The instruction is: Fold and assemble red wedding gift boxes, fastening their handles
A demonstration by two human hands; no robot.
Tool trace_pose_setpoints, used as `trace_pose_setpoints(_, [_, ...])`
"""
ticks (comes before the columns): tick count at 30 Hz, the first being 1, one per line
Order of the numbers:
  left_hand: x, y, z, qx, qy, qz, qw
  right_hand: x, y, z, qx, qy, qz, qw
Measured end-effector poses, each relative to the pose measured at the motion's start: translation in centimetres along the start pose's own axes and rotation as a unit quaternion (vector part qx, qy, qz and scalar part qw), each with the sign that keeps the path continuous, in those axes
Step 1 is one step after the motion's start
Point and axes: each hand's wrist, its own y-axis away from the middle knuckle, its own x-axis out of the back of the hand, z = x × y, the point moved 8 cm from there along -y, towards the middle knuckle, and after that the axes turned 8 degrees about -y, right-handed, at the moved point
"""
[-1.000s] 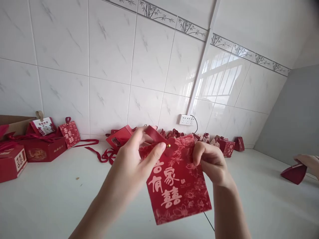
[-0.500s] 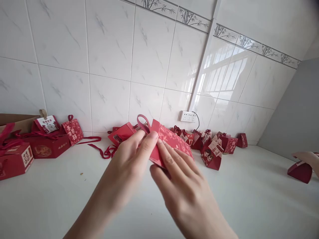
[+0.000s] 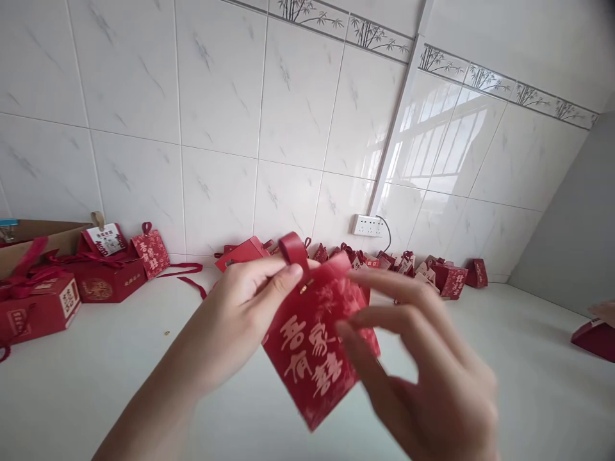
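Observation:
A red paper gift box (image 3: 312, 378) with pale Chinese characters on its face hangs tilted in front of me, one corner pointing down. A dark red ribbon loop (image 3: 294, 250) stands up from its top, beside a small gold-coloured fastener (image 3: 304, 287). My left hand (image 3: 254, 307) is closed on the top of the box, thumb and fingers pinching just by the loop. My right hand (image 3: 423, 358) is at the box's right side, slightly blurred, its thumb and fingers spread apart. Whether its fingertips touch the box I cannot tell.
Red boxes with ribbons (image 3: 110, 278) stand at the left before a brown carton (image 3: 62, 234). More small red boxes (image 3: 451, 282) line the tiled wall, below a power socket (image 3: 369, 225). At the right edge another person's hand (image 3: 604, 312) is over a dark red box (image 3: 594, 339).
The box has turned so that its lettered face shows and a corner points down. My right hand has moved right, off the box's top, with its fingers spreading. The view has shifted slightly.

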Motion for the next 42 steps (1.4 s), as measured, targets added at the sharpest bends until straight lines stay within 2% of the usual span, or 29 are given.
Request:
trace_pose_setpoints(2, [-0.6, 0.3, 0.5, -0.031, -0.027, -0.049, 0.998, 1.2, -0.5, 1.3, -0.041, 0.003, 0.017, 0.999])
trace_pose_setpoints(5, [-1.3, 1.1, 2.1, -0.106, -0.062, -0.082, 0.989, 0.7, -0.4, 2.6, -0.103, -0.037, -0.033, 0.993])
trace_pose_setpoints(8, [-1.4, 1.8, 3.6, -0.159, -0.08, -0.039, 0.983, -0.1, 0.0, 3.2, -0.16, -0.109, -0.051, 0.98])
trace_pose_setpoints(10, [-0.8, 1.8, 3.7, -0.143, -0.071, 0.021, 0.987, -0.1, 0.1, 3.3, -0.185, -0.144, -0.03, 0.972])
trace_pose_setpoints(12, [-0.4, 1.8, 3.5, -0.127, -0.047, 0.054, 0.989, 0.0, 0.2, 3.5, -0.207, -0.169, -0.01, 0.964])
trace_pose_setpoints(14, [-0.5, 1.8, 3.7, -0.148, -0.041, 0.03, 0.988, -0.1, 0.3, 3.8, -0.228, -0.195, 0.0, 0.954])
trace_pose_setpoints(17, [-1.2, 2.0, 4.3, -0.209, -0.073, -0.039, 0.974, -0.2, 0.3, 4.3, -0.254, -0.228, 0.002, 0.94])
trace_pose_setpoints(19, [-1.3, 2.1, 4.3, -0.232, -0.098, -0.055, 0.966, -0.3, 0.3, 4.6, -0.262, -0.236, 0.001, 0.936])
trace_pose_setpoints(25, [-1.0, 2.1, 4.2, -0.243, -0.113, -0.006, 0.963, 0.0, 0.1, 4.4, -0.257, -0.205, -0.013, 0.944])
trace_pose_setpoints(32, [-1.0, 2.2, 4.2, -0.229, -0.102, -0.01, 0.968, 0.4, 0.7, 4.4, -0.307, -0.213, 0.004, 0.927])
trace_pose_setpoints(39, [-1.2, 2.1, 4.1, -0.224, -0.098, 0.001, 0.97, 0.2, 0.4, 4.4, -0.27, -0.188, -0.029, 0.944])
trace_pose_setpoints(42, [-1.1, 2.1, 4.3, -0.232, -0.105, 0.011, 0.967, 0.4, 0.4, 4.3, -0.272, -0.179, -0.025, 0.945])
